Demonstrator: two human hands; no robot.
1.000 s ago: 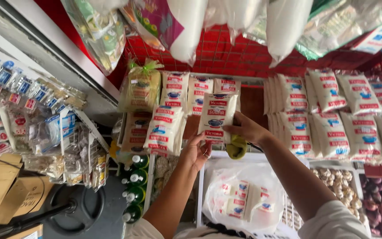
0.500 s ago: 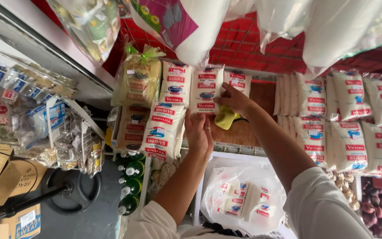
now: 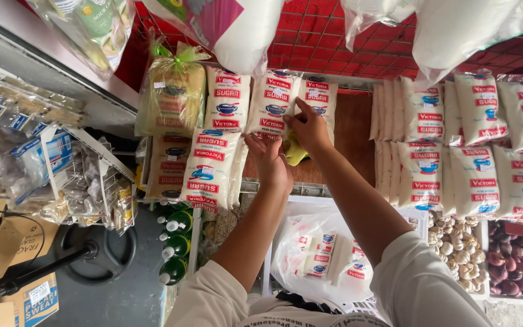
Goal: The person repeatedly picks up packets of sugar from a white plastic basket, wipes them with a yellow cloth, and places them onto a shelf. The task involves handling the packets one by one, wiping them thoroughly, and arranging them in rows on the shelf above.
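— Where on the shelf right now?

— Both on one white packet [image 3: 273, 109] with red and blue print, in the top row, left of the bare wooden shelf [image 3: 352, 130].

— Right hand [image 3: 310, 128]?

— Laid on the packet's upper right corner, fingers stretched out and slightly spread, pressing rather than pinching.

— Left hand [image 3: 270, 162]?

— Just below, palm up, fingers bent up against the packet's lower edge. Cannot tell whether gripping or only propping.

— And that yellow thing?

— A crumpled yellow cloth [image 3: 295, 152], wedged between the two hands, touching both. Hard to say which one holds it.

— How much laid out so far?

— Quite a lot, by the look of it. A full block of packets [image 3: 473, 145] on the right, stacked in tidy rows. On the left, a shorter group [image 3: 210, 166] in two rows, next to the packet in hand.

— And left to do?

— Probably a fair share. A wide strip of bare wood between the two groups, and more of the same packets waiting in a clear plastic bag [image 3: 322, 260] lower down, near the body.
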